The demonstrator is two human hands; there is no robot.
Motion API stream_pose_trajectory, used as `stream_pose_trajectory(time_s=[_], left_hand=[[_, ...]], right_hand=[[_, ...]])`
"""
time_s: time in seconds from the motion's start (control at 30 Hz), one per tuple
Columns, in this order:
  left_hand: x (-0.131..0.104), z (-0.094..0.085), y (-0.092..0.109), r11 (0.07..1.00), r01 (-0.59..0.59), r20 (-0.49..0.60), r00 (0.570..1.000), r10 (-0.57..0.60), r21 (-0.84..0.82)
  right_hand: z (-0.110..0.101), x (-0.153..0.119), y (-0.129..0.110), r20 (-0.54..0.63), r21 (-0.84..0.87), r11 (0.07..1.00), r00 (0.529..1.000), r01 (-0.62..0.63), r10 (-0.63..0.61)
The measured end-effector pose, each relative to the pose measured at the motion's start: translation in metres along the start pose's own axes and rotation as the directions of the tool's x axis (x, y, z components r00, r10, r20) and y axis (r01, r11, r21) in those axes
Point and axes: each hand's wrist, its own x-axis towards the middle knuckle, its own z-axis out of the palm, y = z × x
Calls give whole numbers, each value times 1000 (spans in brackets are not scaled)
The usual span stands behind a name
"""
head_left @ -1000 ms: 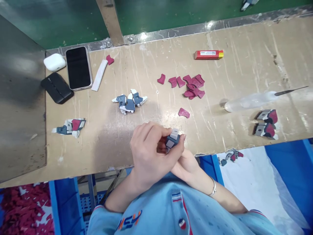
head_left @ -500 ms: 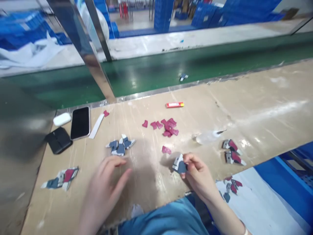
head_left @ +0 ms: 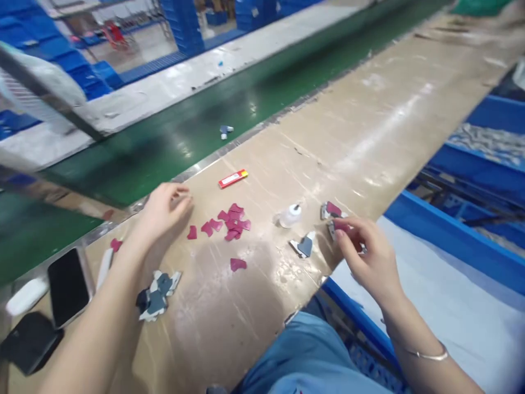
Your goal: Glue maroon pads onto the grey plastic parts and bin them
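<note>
My right hand [head_left: 371, 260] is at the table's right edge, thumb and fingers pinched on a small grey-and-maroon moulded piece [head_left: 332, 230], which they partly cover. A like piece [head_left: 331, 209] lies just beyond it. Left of that hand a white-and-slate-blue piece [head_left: 304, 246] rests on the table. My left hand [head_left: 166, 208] is over the far edge, fingers bent and apart from the thumb, with nothing visible in it. Between the hands is a heap of maroon pieces [head_left: 234, 221], with a single maroon piece [head_left: 238, 265] nearer me. Slate-blue and white pieces [head_left: 158, 295] lie by my left forearm.
A small white dropper bottle [head_left: 290, 215] stands near the right-hand pieces. A red packet [head_left: 233, 179] lies near the green belt [head_left: 172, 134], which carries another small piece [head_left: 225, 131]. A phone [head_left: 69, 287] is at left. A blue bin [head_left: 451, 232] with white sheeting is at right.
The slate-blue piece has left my right hand and lies on the table; that hand has moved right onto a grey-and-maroon piece. My left hand has reached forward. The view has turned right.
</note>
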Motion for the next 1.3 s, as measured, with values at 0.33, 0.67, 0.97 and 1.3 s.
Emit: stream_pose_trajectory(time_s=[0.33,0.67,0.97,1.3], left_hand=[[164,47,24,993,8,82,996,-18,122],[169,45,14,994,84,45,995,-87,72],[176,47,23,978,207,2,978,-207,28],[110,5,19,949,310,-278,908,-313,-55]], right_hand=[[-15,-15,-3,33,-90,984,988,154,-152],[-7,16,39,318,-154,958,931,240,-182],[-28,-82,148,-241,-352,790,865,-501,441],[-16,-63,97,-187,-234,913,937,-335,296]])
